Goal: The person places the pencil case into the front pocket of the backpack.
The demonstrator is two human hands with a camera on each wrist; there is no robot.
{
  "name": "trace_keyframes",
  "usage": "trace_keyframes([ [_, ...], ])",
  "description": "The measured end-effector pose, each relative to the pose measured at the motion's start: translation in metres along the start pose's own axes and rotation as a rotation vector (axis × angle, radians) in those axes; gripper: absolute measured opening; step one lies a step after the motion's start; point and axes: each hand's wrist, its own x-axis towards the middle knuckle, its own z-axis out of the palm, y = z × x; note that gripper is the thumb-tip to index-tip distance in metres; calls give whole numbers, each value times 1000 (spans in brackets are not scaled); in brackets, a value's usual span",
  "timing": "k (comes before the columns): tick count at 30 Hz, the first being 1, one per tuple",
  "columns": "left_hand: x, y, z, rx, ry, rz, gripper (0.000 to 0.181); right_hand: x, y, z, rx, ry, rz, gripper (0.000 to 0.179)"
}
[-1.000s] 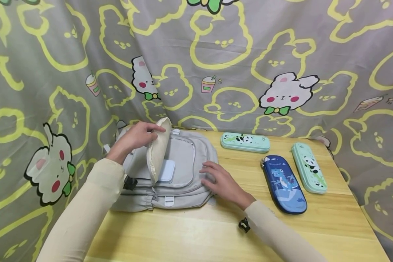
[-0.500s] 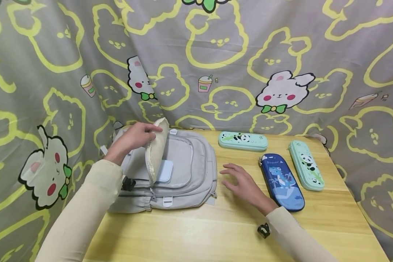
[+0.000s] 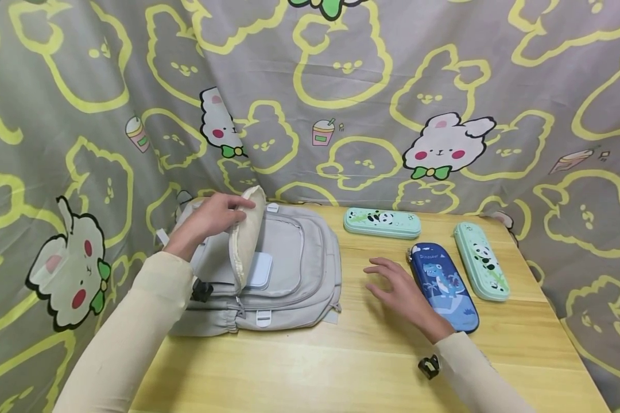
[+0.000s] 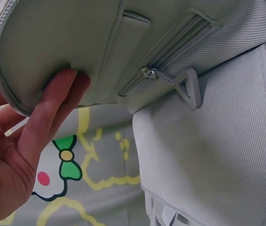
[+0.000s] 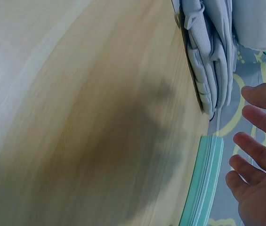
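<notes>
Head view: grey fabric backpack (image 3: 317, 258) lies flat at the left of the pale yellow wood-grain tabletop (image 3: 299, 373), front panel up. Left hand (image 3: 214, 217) has its grip pinched on the edge of a cream-lined grey fabric flap (image 3: 248, 241), which stands up off the bag. My read: held like that to give access behind it with the other hand unoccupied. Pale blue rounded rectangle (image 3: 260, 269) shows beside the flap; patch or loose item, can't tell.

Right hand (image 3: 400, 292) has nothing in its grip: fingers spread, between backpack and navy oblong dinosaur-print case (image 3: 446, 287). Contact with that case unclear. Mint-green oblong panda-print case (image 3: 382, 222) sits at the back; second mint-green case (image 3: 481, 261) is right of the navy one. All print up and spaced apart, probably for easy pick-up.

Left wrist view: fingers on the flap's grey face, others behind its edge, consistent with a pinch. Triangular grey zip pull (image 4: 189, 88) hangs off a short zip nearby.

Right wrist view: palm unloaded, fingers apart. Backpack's side and a mint-green edge in sight.

Surface: bright sheen up front, soft shadow by the right hand. Room: grey curtain (image 3: 351, 74), yellow animal outlines and white bunnies, hung behind and both sides.
</notes>
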Motion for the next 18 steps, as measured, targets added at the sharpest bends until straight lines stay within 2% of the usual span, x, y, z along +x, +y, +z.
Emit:
trace_keyframes([
  [10,3,-4,1,10,1,-17,46,-11,10,-6,-16,24,40,34],
  [18,3,-5,1,12,9,2,46,-18,19,-15,-10,45,56,36],
])
